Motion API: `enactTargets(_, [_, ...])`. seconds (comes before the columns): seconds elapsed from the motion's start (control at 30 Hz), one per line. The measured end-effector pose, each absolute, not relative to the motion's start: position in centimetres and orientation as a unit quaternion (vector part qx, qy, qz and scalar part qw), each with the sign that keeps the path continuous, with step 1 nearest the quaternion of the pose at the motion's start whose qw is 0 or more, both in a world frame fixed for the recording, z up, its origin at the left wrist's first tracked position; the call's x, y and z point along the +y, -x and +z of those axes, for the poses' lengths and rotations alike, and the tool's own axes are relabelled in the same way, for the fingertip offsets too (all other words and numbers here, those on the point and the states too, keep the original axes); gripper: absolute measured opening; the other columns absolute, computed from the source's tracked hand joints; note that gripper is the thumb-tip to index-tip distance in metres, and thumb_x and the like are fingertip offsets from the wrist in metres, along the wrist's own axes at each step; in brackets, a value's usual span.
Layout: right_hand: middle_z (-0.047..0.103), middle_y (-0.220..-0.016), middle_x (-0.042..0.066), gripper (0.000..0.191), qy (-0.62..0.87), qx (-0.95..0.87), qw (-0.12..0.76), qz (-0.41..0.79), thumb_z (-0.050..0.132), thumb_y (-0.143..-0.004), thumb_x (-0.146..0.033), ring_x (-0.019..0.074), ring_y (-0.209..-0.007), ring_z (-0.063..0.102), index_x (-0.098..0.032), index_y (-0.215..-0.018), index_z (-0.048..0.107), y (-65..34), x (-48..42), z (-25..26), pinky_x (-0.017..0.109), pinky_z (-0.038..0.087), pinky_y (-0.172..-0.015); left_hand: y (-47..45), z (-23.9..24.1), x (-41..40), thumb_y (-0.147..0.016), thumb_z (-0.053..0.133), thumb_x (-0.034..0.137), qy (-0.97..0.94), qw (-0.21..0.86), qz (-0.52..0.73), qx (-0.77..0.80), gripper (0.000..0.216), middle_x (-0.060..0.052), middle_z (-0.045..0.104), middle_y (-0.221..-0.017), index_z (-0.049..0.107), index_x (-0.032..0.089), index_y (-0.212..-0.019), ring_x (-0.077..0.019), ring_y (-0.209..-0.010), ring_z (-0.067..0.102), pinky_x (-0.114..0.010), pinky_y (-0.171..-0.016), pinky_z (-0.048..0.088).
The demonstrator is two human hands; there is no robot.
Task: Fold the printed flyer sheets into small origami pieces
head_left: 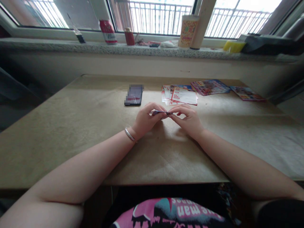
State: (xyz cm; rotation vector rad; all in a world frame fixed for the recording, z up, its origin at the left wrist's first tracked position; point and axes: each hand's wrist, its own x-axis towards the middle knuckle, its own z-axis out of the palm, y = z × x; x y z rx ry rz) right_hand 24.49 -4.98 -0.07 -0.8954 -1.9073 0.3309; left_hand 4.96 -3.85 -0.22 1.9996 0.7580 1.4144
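A thin, flat, purplish-dark piece that looks like folded paper (156,112) spans my two hands just above the table, seen almost edge-on. Thumb and fingers of my left hand (149,115) pinch its left part. At its right end, my right hand (187,118) pinches it between thumb and forefinger. My fingers hide much of the piece, so its print does not show. Right beyond the hands lies a loose spread of printed cards (184,95), white with red edging. To the left of them a dark phone (134,95) rests flat.
At the back right lie a stack of colourful packets (210,87) and another colourful packet pile (247,93). The windowsill (147,49) holds a red can (108,31), a small red bottle (129,36), a patterned cup (188,31) and a yellow item (234,46). The table's front edge (166,183) runs near my body.
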Motion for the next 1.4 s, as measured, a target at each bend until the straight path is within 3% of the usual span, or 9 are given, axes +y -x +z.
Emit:
enactTargets(0.77, [0.073, -0.083, 0.001, 0.005, 0.327, -0.792, 0.507, 0.098, 0.067, -0.085, -0.024, 0.0164, -0.077, 0.064, -0.025, -0.080, 0.070, -24.55, -4.95, 0.17, 0.033, 0.050, -0.067, -4.86, -0.03, -3.84, -0.084, 0.070, 0.033, -0.776, 0.232, 0.532, 0.247, 0.018, -0.003, 0.071, -0.085, 0.063, 0.019, -0.076, -0.0146, -0.078, 0.065, -0.030, -0.074, 0.051])
enactTargets(1.07, [0.073, -0.082, 0.000, 0.006, 0.325, -0.797, 0.509, 0.007, 0.068, -0.085, -0.025, 0.0174, -0.079, 0.066, -0.027, -0.080, 0.070, -24.57, -4.97, 0.34, 0.037, 0.050, -0.078, -4.66, 0.54, -3.57, -0.084, 0.072, 0.028, -0.820, 0.059, 0.528, 0.213, 0.010, -0.001, 0.072, -0.086, 0.064, 0.021, -0.084, -0.0153, -0.083, 0.064, -0.035, -0.085, 0.047])
enactTargets(1.4, [0.071, -0.086, 0.001, 0.004, 0.332, -0.772, 0.542, -0.010, 0.070, -0.083, -0.026, 0.0189, -0.087, 0.065, -0.027, -0.080, 0.068, -24.60, -5.57, 0.88, 0.040, 0.049, -0.084, -4.39, 0.51, -3.61, -0.086, 0.066, 0.025, -0.828, -0.010, 0.503, 0.248, 0.010, 0.001, 0.071, -0.085, 0.061, 0.022, -0.078, -0.0145, -0.085, 0.063, -0.037, -0.093, 0.043])
